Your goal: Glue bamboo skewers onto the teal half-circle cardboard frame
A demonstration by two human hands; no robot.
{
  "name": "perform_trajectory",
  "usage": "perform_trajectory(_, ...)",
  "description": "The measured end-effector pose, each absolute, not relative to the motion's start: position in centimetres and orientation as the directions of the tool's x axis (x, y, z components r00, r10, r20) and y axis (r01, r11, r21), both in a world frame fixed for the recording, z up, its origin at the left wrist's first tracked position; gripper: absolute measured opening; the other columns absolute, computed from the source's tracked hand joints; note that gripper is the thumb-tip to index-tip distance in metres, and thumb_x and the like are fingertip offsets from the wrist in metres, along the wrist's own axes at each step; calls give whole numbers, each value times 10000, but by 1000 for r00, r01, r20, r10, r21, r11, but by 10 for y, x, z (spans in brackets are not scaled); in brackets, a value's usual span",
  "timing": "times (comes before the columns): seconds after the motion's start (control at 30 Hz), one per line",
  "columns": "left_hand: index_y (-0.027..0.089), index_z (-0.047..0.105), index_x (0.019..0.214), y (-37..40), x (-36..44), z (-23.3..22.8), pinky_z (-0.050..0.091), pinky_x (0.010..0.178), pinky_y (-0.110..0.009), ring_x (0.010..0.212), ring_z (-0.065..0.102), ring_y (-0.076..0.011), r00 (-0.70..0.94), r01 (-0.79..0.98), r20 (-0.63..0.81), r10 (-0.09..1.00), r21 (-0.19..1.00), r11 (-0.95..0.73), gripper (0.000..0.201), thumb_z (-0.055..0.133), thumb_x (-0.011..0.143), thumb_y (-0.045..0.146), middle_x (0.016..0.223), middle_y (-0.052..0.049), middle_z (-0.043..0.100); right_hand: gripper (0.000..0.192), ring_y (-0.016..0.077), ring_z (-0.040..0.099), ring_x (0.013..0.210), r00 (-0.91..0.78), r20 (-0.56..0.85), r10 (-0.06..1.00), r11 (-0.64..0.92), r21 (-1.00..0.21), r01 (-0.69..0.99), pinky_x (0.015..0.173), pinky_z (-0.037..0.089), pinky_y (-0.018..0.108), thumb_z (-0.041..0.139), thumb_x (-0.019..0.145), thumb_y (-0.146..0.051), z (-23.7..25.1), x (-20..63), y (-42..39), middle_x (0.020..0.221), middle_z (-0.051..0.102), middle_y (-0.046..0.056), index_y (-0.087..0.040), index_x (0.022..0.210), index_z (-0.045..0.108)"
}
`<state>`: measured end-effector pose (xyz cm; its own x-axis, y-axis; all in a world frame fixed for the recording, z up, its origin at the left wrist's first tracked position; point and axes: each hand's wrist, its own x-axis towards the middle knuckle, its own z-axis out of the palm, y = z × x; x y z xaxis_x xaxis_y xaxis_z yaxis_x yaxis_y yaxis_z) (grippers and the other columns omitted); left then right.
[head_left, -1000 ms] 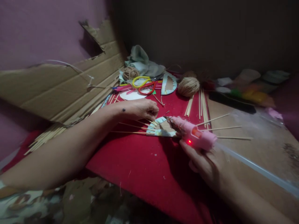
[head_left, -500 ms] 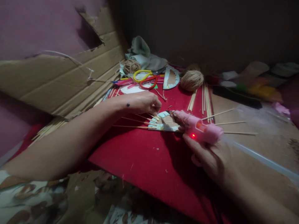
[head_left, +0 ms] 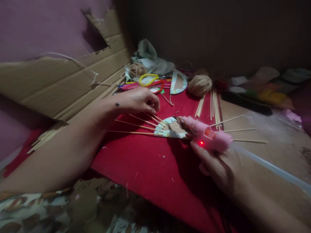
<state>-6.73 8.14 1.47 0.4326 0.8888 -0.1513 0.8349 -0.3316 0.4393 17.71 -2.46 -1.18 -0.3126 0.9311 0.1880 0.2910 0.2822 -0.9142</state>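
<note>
just right of centre, gripping a pink glue gun (head_left: 206, 137) in the right hand (head_left: 218, 168), fingers curled shut around the handle from below, red light glowing on its side, nozzle pointing left and hovering at the right edge of a half-round cardboard piece (head_left: 170, 128). lying flat on the red cloth (head_left: 150, 168) at mid-frame, that piece, with thin wooden sticks (head_left: 136, 124) fanning out from it to the left and more sticking out to the right behind the gun. reaching in from the lower left, the left hand (head_left: 138, 101), fingers bent and bunched together, fingertips resting just above the upper sticks of the fan; pinching one or only touching, cannot tell. leaning along the upper left, a torn cardboard sheet (head_left: 60, 84). sitting at the upper middle, a ball of twine (head_left: 200, 85), a second half-round piece (head_left: 178, 83), coloured loops (head_left: 150, 81) and a grey rag (head_left: 150, 60). lying beside the twine, loose sticks (head_left: 212, 103).
</note>
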Motion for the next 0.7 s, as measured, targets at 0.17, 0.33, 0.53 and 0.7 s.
perform_trajectory(0.17,194,735,785,79,-64,6,384,651,-234,712,584,-132,546,802,-136,827,370,-469,76,672,750,171,759,-10,672,431,319,609,1220,-288,167,943,256,-917,307,1062,501,444,578,873,-253,-8,176,-24,1277,680,42,-212,1296,649)
perform_trajectory(0.33,180,735,765,76,-65,2,357,619,-238,668,536,-113,603,782,-91,792,265,-565,120,624,778,135,770,-27,635,427,341,623,1194,-283,178,943,264,-914,307,993,560,448,601,852,-208,-6,176,-25,1192,721,45,-234,1273,672)
perform_trajectory(0.53,163,647,711,61,-62,0,319,560,-244,607,482,-94,630,768,-21,776,165,-619,198,508,844,116,757,-23,610,439,348,630,1182,-285,203,937,296,-895,335,995,558,460,598,845,-178,-7,176,-24,1215,709,43,-244,1272,675)
perform_trajectory(0.7,174,635,814,44,-53,2,282,515,-273,607,519,-121,631,773,-17,775,-63,-631,54,589,836,157,803,-40,635,437,348,641,1165,-318,246,916,354,-868,348,971,574,454,596,856,-211,-9,180,-25,1235,701,25,-295,1279,670)
